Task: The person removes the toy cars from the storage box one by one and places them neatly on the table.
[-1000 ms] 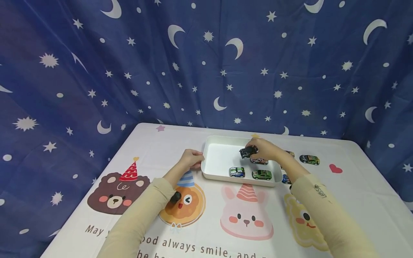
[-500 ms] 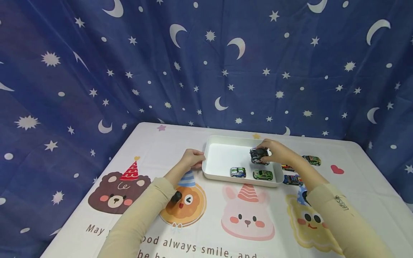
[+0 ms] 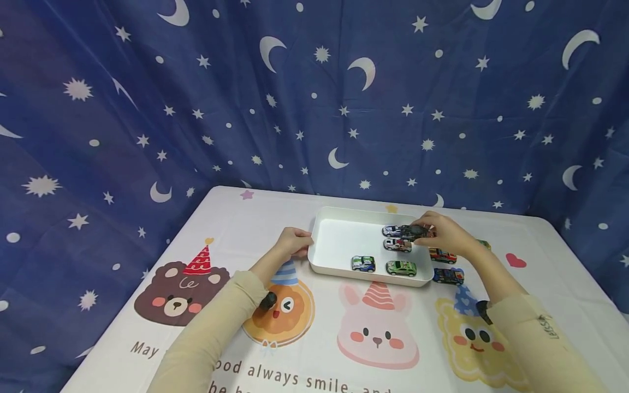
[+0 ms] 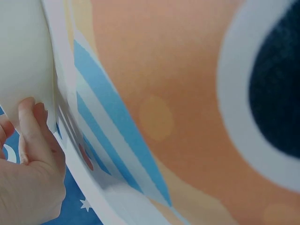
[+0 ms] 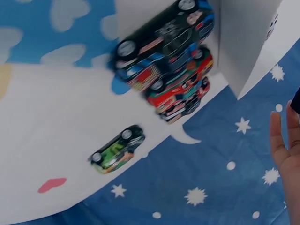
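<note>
With left hand (image 3: 293, 242), gripping white tray (image 3: 339, 240) at left edge, mid-frame; with right hand (image 3: 444, 232), pinching black car (image 3: 411, 232) above its upper right. Judged partway: counting four toy cars (image 3: 401, 267) inside, at least four on counter (image 3: 550, 300) rightward.

Right grip (image 3: 444, 233) moved rightward, dark car (image 3: 411, 233) apparently along

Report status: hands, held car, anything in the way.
Left hand gripping white tray, left end. Right hand holding black car at tray's right end. Possible obstacles: red car, dark blue car just beyond.
</note>
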`<state>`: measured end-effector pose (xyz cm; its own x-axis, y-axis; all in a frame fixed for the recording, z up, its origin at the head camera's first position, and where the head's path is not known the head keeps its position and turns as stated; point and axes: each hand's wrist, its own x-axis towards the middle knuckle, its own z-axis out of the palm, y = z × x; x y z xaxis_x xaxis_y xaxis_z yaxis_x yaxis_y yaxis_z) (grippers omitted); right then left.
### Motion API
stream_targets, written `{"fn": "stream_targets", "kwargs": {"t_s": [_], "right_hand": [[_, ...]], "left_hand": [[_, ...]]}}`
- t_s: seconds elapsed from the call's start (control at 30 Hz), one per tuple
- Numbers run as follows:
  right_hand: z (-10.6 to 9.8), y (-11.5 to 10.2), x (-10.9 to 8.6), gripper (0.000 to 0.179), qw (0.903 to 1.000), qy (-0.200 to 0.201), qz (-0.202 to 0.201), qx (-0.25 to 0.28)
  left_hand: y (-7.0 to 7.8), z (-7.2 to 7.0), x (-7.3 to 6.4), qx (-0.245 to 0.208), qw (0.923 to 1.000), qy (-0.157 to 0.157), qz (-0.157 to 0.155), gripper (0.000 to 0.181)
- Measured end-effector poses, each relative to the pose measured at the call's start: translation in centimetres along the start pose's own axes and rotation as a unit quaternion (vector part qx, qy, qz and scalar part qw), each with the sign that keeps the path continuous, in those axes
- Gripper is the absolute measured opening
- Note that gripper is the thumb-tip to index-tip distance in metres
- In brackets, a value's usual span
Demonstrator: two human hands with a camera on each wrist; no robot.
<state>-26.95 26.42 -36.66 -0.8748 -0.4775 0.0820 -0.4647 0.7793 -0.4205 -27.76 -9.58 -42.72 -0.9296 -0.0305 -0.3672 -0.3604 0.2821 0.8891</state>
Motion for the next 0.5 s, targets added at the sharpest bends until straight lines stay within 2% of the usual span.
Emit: {"fn": "stream_targets", "kwargs": {"t_s": [0.5], "right_hand": [[-0.9,2.9,-3.4,0.041,0.9994,0.004,0.024,-0.024]], "left_hand": [[-0.2,0.0,0.1,-0.005,1.0,0.004,0.002,0.03]]}}
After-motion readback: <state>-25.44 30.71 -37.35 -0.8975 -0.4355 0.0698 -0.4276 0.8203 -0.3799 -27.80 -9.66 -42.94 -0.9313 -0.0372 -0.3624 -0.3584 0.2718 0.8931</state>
